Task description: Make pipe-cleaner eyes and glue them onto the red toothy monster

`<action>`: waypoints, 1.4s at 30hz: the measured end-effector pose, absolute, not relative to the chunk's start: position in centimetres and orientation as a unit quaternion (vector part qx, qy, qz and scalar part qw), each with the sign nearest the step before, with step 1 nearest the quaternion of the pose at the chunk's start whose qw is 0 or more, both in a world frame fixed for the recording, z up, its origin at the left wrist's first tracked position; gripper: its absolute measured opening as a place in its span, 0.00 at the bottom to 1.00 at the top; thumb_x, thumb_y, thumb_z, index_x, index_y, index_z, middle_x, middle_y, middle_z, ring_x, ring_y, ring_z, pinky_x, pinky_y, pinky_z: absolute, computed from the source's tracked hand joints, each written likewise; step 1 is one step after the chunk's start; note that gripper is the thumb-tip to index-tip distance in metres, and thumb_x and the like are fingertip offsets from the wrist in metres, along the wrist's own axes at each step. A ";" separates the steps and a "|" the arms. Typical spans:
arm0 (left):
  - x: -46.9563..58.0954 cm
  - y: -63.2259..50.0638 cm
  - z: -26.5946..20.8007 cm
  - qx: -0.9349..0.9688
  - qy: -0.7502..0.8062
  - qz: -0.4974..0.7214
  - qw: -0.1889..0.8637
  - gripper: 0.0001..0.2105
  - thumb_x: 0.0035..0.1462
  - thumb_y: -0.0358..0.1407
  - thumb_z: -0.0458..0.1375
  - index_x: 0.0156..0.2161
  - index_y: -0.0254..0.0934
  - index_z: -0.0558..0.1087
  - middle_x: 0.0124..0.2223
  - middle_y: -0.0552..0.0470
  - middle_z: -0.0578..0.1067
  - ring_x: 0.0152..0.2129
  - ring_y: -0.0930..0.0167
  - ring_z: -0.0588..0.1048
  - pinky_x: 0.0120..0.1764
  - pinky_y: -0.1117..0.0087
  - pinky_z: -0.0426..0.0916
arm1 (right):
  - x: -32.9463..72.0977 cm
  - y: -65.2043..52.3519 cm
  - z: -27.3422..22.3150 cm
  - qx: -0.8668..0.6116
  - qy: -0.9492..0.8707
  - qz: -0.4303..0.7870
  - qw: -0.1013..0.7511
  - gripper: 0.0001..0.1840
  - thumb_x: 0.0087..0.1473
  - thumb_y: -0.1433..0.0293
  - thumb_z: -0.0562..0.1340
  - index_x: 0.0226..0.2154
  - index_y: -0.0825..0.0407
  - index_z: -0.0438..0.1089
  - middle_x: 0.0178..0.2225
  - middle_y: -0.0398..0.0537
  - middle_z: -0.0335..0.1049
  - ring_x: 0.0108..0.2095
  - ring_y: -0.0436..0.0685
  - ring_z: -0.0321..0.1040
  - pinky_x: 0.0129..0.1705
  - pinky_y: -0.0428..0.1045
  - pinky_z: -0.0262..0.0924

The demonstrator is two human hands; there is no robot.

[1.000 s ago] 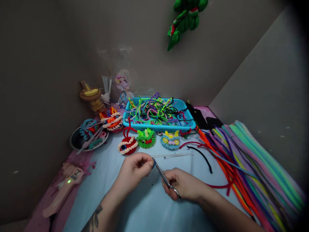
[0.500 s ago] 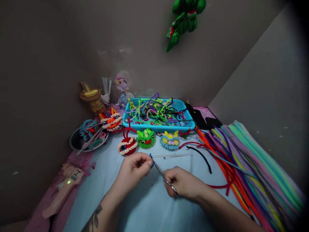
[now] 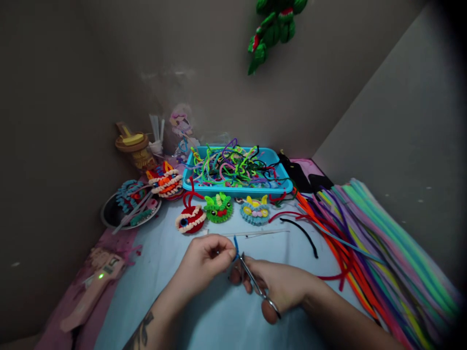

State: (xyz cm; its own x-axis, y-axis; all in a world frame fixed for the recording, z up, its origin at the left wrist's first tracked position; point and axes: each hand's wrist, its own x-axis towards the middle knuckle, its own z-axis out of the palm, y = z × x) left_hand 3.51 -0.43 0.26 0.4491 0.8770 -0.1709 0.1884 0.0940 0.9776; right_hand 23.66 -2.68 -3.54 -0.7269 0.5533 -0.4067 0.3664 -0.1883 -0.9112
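Observation:
My left hand [image 3: 213, 257] is closed, pinching a short blue pipe cleaner [image 3: 236, 245] between thumb and fingertips. My right hand [image 3: 277, 284] grips a pair of metal scissors [image 3: 253, 282] by the handles, with the blades apart and their tips at the blue piece. Behind the hands stand a red lion-like head [image 3: 191, 219] with a blue eye, a green dragon head [image 3: 219, 208] and a light-blue head [image 3: 255, 211] with yellow eyes. A thin pale stick [image 3: 268, 233] lies just beyond the hands.
A blue tray [image 3: 237, 191] of tangled pipe cleaners sits at the back. Many long pipe cleaners [image 3: 379, 233] spread at right, near a black one [image 3: 302, 236]. A metal bowl [image 3: 109, 218], a cup [image 3: 134, 148] and a pink glue gun [image 3: 93, 291] with a green light are at left.
The scissors have opened, and my right hand has turned and spread around the handles. The blue pipe cleaner now points up from my left fingertips. The view has shifted slightly.

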 end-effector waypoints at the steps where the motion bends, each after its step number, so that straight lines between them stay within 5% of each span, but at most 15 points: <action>1: 3.5 -0.5 0.2 0.609 0.438 0.288 0.595 0.06 0.51 0.34 0.56 0.26 0.34 0.70 0.20 0.56 0.68 0.17 0.77 0.65 0.23 0.76 0.58 | 23.6 -2.7 -3.5 -0.370 -0.624 0.685 0.069 0.34 0.28 0.74 0.67 0.44 0.52 0.63 0.36 0.42 0.61 0.32 0.50 0.57 0.32 0.44 0.57; 17: 3.2 -0.2 0.8 0.605 0.445 0.296 0.591 0.07 0.49 0.36 0.57 0.25 0.34 0.70 0.20 0.58 0.65 0.17 0.77 0.63 0.22 0.76 0.58 | 22.9 -2.9 -3.8 -0.389 -0.518 0.753 0.110 0.07 0.28 0.75 0.60 0.20 0.55 0.64 0.18 0.35 0.60 0.21 0.45 0.53 0.23 0.41 0.47; 24: 3.1 -0.1 0.9 0.581 0.444 0.308 0.608 0.08 0.48 0.38 0.58 0.26 0.34 0.69 0.20 0.58 0.65 0.16 0.78 0.63 0.22 0.76 0.58 | 22.6 -3.1 -3.8 -0.480 -0.531 0.675 0.176 0.14 0.26 0.70 0.69 0.11 0.55 0.61 0.13 0.34 0.58 0.18 0.44 0.53 0.21 0.43 0.47; 30: 3.2 -0.1 0.6 0.580 0.444 0.308 0.610 0.08 0.48 0.37 0.58 0.26 0.34 0.69 0.19 0.58 0.65 0.16 0.78 0.63 0.22 0.76 0.58 | 22.7 -3.1 -3.2 -0.428 -0.548 0.706 0.130 0.05 0.34 0.73 0.63 0.20 0.55 0.66 0.19 0.37 0.62 0.22 0.46 0.58 0.26 0.43 0.52; 35: 3.4 -0.3 0.2 0.586 0.437 0.292 0.617 0.06 0.49 0.35 0.57 0.27 0.33 0.70 0.21 0.58 0.66 0.17 0.78 0.63 0.22 0.76 0.58 | 23.0 -2.7 -2.3 -0.386 -0.645 0.659 0.019 0.24 0.27 0.79 0.63 0.35 0.54 0.65 0.27 0.37 0.60 0.26 0.48 0.57 0.26 0.43 0.53; 42: 3.5 -0.2 0.5 0.590 0.437 0.274 0.622 0.06 0.49 0.34 0.57 0.26 0.34 0.69 0.20 0.58 0.65 0.16 0.78 0.63 0.22 0.77 0.57 | 22.8 -2.4 -1.7 -0.399 -0.620 0.676 0.014 0.15 0.29 0.79 0.60 0.26 0.53 0.61 0.24 0.37 0.57 0.26 0.48 0.54 0.25 0.42 0.51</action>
